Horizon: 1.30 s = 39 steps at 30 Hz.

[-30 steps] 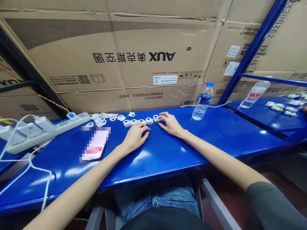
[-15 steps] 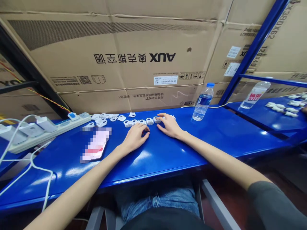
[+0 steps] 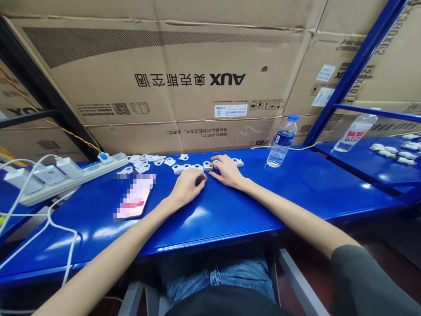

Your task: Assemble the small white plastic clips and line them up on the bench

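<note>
- Holds the left arm [image 3: 128, 241] outstretched from the lower left, bare, slanting up and inward over the blue worktop [image 3: 237, 219].
- Bends the left hand [image 3: 186, 186] a little at the wrist, back turned up, low over the worktop at the near side of a row of white parts [image 3: 208, 166].
- Curls the left fingers [image 3: 198, 174] over toward the row, with thumb low on the right, close to the index finger around a small gap; cannot tell whether gripping a part, with several fingertips hidden.
- Holds the right arm [image 3: 292, 210] outstretched from the lower right, bare below a dark sleeve [image 3: 358, 272], slanting up and leftward, wrist almost straight.
- Rests the right hand [image 3: 230, 172] over the right half of the row, back upward, covering some of the parts.
- Points the right fingers [image 3: 217, 158] leftward, index and thumb spread apart beside a part near the row's middle; cannot tell whether pinching or only touching it.
- Has both hands near each other but apart, with the row's left end showing beyond the left hand and its right end just past the right.
- Has farther left a loose heap of white pieces [image 3: 144, 161], and nearer than that a phone [image 3: 136, 197] with blurred screen.
- Has a blue-capped bottle [image 3: 280, 142] upright to the right, and a cardboard box [image 3: 197, 52] behind the worktop.
</note>
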Each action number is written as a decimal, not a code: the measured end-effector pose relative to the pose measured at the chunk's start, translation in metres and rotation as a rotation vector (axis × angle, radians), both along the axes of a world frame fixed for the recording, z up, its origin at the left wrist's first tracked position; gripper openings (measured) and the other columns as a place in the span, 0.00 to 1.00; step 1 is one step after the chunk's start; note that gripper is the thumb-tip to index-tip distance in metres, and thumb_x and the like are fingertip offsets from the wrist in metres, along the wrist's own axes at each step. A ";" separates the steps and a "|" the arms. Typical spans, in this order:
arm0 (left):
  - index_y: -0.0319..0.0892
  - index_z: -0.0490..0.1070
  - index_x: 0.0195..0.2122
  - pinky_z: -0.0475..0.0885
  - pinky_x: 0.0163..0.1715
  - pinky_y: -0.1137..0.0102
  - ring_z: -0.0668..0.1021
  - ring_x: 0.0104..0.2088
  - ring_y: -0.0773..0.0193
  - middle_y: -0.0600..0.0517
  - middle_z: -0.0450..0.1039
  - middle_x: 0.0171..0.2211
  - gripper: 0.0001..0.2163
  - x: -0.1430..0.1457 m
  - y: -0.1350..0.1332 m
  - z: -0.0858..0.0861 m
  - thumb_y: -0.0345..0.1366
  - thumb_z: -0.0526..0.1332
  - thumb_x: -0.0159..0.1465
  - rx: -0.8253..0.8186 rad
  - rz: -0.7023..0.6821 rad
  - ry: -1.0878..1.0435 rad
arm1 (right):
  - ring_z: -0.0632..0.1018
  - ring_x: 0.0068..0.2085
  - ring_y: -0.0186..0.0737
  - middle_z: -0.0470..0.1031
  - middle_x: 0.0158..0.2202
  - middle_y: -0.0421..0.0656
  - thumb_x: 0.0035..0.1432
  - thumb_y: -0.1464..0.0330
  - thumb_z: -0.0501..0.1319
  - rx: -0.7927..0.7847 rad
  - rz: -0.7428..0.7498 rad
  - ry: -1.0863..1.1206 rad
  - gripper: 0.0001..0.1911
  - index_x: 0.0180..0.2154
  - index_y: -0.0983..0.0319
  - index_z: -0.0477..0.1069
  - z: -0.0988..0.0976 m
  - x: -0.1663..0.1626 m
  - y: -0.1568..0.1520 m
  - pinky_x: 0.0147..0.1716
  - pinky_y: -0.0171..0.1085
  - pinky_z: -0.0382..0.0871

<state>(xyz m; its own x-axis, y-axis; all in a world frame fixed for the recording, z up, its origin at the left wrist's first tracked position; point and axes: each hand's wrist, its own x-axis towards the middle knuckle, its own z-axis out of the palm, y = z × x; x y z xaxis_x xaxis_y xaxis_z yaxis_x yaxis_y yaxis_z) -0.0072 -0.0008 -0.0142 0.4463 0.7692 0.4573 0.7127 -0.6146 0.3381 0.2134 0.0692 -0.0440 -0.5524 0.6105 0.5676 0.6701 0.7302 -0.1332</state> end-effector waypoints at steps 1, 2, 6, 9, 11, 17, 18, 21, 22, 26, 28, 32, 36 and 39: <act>0.45 0.77 0.37 0.74 0.45 0.58 0.81 0.41 0.53 0.48 0.82 0.39 0.05 0.000 0.000 0.000 0.32 0.60 0.65 -0.008 0.003 -0.001 | 0.74 0.61 0.54 0.74 0.61 0.52 0.69 0.61 0.65 -0.013 0.001 0.010 0.14 0.52 0.60 0.77 0.000 0.000 0.000 0.67 0.62 0.62; 0.45 0.77 0.37 0.74 0.45 0.58 0.81 0.42 0.53 0.48 0.82 0.39 0.05 0.000 0.000 0.000 0.32 0.60 0.65 -0.018 0.005 0.000 | 0.74 0.61 0.54 0.74 0.61 0.52 0.69 0.61 0.65 -0.026 0.002 0.022 0.14 0.52 0.59 0.77 0.000 0.001 0.000 0.67 0.62 0.62; 0.45 0.77 0.38 0.74 0.45 0.59 0.81 0.41 0.55 0.49 0.82 0.39 0.07 0.001 -0.001 0.001 0.33 0.59 0.65 -0.063 0.010 -0.041 | 0.74 0.62 0.54 0.75 0.60 0.51 0.69 0.60 0.64 -0.054 0.007 0.099 0.15 0.52 0.59 0.78 0.003 0.000 -0.001 0.70 0.63 0.57; 0.45 0.76 0.39 0.74 0.44 0.61 0.81 0.40 0.56 0.50 0.82 0.38 0.06 0.003 -0.002 0.002 0.34 0.60 0.64 -0.092 0.009 -0.163 | 0.75 0.62 0.52 0.76 0.59 0.50 0.69 0.61 0.64 -0.042 0.020 0.163 0.14 0.53 0.58 0.78 0.005 -0.001 -0.003 0.72 0.64 0.54; 0.45 0.77 0.39 0.74 0.43 0.62 0.82 0.39 0.57 0.51 0.83 0.36 0.06 0.005 -0.003 0.004 0.36 0.61 0.64 -0.116 0.020 -0.270 | 0.74 0.62 0.51 0.75 0.60 0.50 0.69 0.62 0.64 -0.015 0.034 0.171 0.14 0.54 0.58 0.77 0.008 -0.001 -0.005 0.72 0.64 0.54; 0.44 0.78 0.38 0.74 0.41 0.64 0.82 0.39 0.58 0.50 0.83 0.38 0.09 0.005 0.000 0.012 0.43 0.67 0.63 -0.164 0.070 -0.570 | 0.74 0.63 0.52 0.74 0.61 0.50 0.69 0.62 0.64 0.123 0.074 0.118 0.14 0.54 0.57 0.76 0.016 0.001 -0.018 0.71 0.67 0.56; 0.44 0.78 0.38 0.74 0.41 0.64 0.82 0.39 0.58 0.50 0.82 0.39 0.10 0.004 0.001 0.014 0.44 0.68 0.62 -0.180 0.064 -0.622 | 0.74 0.63 0.52 0.74 0.61 0.50 0.69 0.63 0.64 0.149 0.086 0.108 0.14 0.54 0.57 0.76 0.018 0.001 -0.020 0.71 0.67 0.56; 0.43 0.78 0.37 0.76 0.44 0.62 0.82 0.41 0.56 0.48 0.82 0.39 0.13 0.003 0.002 0.017 0.47 0.71 0.59 -0.235 0.049 -0.768 | 0.75 0.62 0.51 0.75 0.60 0.51 0.70 0.64 0.63 0.200 0.116 0.092 0.14 0.54 0.58 0.76 0.022 0.001 -0.027 0.71 0.65 0.57; 0.43 0.78 0.37 0.76 0.46 0.61 0.82 0.42 0.56 0.48 0.82 0.39 0.14 0.003 0.002 0.017 0.47 0.72 0.58 -0.250 0.044 -0.805 | 0.75 0.62 0.51 0.75 0.60 0.51 0.70 0.64 0.63 0.204 0.122 0.090 0.14 0.55 0.58 0.76 0.023 0.001 -0.028 0.71 0.65 0.57; 0.42 0.78 0.36 0.76 0.51 0.59 0.82 0.44 0.55 0.48 0.82 0.39 0.15 0.003 0.003 0.019 0.47 0.74 0.55 -0.279 0.039 -0.882 | 0.75 0.62 0.50 0.75 0.61 0.49 0.71 0.64 0.62 0.198 0.132 0.098 0.14 0.56 0.56 0.76 0.024 0.000 -0.033 0.70 0.66 0.59; 0.42 0.78 0.36 0.76 0.52 0.58 0.81 0.44 0.55 0.48 0.81 0.39 0.15 0.003 0.003 0.018 0.47 0.74 0.55 -0.295 0.046 -0.902 | 0.76 0.62 0.49 0.76 0.61 0.49 0.71 0.65 0.62 0.209 0.139 0.109 0.14 0.56 0.56 0.76 0.024 0.000 -0.034 0.70 0.65 0.60; 0.42 0.79 0.36 0.75 0.53 0.58 0.81 0.44 0.55 0.47 0.82 0.40 0.14 0.002 0.004 0.016 0.46 0.74 0.55 -0.292 0.047 -0.925 | 0.76 0.62 0.48 0.76 0.60 0.51 0.70 0.65 0.63 0.236 0.152 0.133 0.14 0.56 0.57 0.76 0.024 0.000 -0.035 0.70 0.63 0.61; 0.43 0.80 0.36 0.74 0.54 0.58 0.81 0.45 0.55 0.48 0.82 0.40 0.12 0.002 0.005 0.015 0.44 0.74 0.57 -0.269 0.024 -0.916 | 0.76 0.62 0.48 0.76 0.60 0.50 0.70 0.65 0.63 0.239 0.149 0.131 0.15 0.57 0.56 0.75 0.025 -0.001 -0.036 0.70 0.62 0.62; 0.43 0.79 0.34 0.75 0.52 0.57 0.82 0.43 0.55 0.48 0.83 0.39 0.12 0.003 0.004 0.016 0.45 0.74 0.56 -0.273 0.035 -0.919 | 0.76 0.62 0.47 0.76 0.60 0.49 0.71 0.65 0.62 0.249 0.145 0.124 0.15 0.57 0.56 0.75 0.025 -0.001 -0.037 0.70 0.61 0.62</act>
